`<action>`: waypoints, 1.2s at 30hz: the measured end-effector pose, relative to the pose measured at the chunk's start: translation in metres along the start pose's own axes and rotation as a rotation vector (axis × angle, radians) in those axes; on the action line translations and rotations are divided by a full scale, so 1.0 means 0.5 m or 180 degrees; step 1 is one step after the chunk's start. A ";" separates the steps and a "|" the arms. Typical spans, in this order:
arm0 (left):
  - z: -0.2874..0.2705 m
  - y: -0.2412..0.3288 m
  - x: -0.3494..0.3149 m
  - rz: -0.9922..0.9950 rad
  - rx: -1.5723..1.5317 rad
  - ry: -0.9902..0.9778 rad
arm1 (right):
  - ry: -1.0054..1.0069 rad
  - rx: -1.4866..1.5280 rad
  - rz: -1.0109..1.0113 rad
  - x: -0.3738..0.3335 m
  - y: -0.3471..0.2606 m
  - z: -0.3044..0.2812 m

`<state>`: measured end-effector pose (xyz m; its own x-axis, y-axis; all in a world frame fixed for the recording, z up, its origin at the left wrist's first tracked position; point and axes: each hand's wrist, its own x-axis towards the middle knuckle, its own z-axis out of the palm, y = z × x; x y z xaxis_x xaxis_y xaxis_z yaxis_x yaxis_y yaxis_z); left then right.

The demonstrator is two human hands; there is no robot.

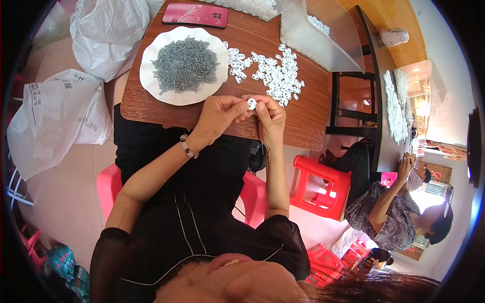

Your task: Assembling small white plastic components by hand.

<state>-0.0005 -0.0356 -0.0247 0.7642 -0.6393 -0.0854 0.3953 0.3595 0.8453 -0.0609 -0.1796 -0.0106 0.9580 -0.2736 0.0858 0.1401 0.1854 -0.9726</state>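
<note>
we pinch one white piece (251,104) with left hand (220,114) and right hand (271,114); many grey pins (185,65) and loose white tabs (281,76) apparently remain.

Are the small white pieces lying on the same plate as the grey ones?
No, the small white pieces lie on the wooden table beside the plate, which holds the grey pieces.

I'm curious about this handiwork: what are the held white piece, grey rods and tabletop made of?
Held white piece: likely smooth plastic, opaque bright white. Grey rods: perhaps plastic too, dull, uniformly shaped. Tabletop: wood or laminate, satiny, streaked brown grain.
</note>
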 end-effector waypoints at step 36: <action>-0.011 -0.005 -0.001 0.0106 0.0029 -0.0246 | 0.0961 -0.1559 -0.0881 0.095 -0.175 -0.029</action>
<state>0.0011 -0.0325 -0.0296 0.7350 -0.6779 -0.0166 0.3654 0.3753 0.8518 -0.0313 -0.2227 0.0756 0.7799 -0.5169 0.3529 0.1732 -0.3636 -0.9153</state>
